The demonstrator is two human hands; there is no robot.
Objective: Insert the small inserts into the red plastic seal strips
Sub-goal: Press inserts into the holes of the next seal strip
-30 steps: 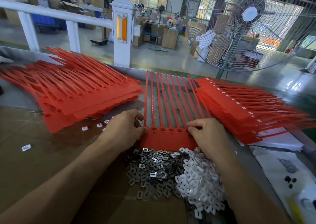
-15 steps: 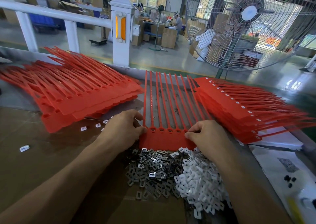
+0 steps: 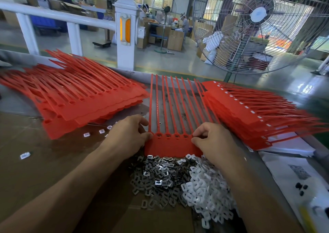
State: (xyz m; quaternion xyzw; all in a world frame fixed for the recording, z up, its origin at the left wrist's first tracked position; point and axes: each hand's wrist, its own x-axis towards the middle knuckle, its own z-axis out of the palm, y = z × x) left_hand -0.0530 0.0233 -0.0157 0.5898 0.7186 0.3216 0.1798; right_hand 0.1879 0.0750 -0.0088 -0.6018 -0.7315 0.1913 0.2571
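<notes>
Both hands are down on the work, one at each end of the red seal strip sheet (image 3: 171,146) lying flat in the middle of the bench. The left hand (image 3: 129,136) has its fingers curled, thumb and forefinger pinching the sheet's left edge right by the first socket. The right hand (image 3: 212,140) mirrors it on the other side, fingertips bunched and nipping the right end of the sheet's solid band; whether a small insert sits between those fingertips, I cannot tell. The sheet's long thin tails (image 3: 175,104) run straight away from the person, side by side, towards the far edge of the bench. Just nearer than the sheet, touching its near edge, lie two heaps: a dark metal insert pile (image 3: 156,177) on the left and a white plastic insert pile (image 3: 207,188) on the right, the two running into each other. A few loose white inserts (image 3: 87,135) sit on the brown cardboard (image 3: 35,170) to the left. Further out, a fanned stack of red sheets (image 3: 80,103) sits on the left, and a second stack (image 3: 249,115) on the right shows white inserts seated in its sockets. Beyond the bench stand a white railing post (image 3: 126,37) and a big wire-caged fan (image 3: 258,24).
</notes>
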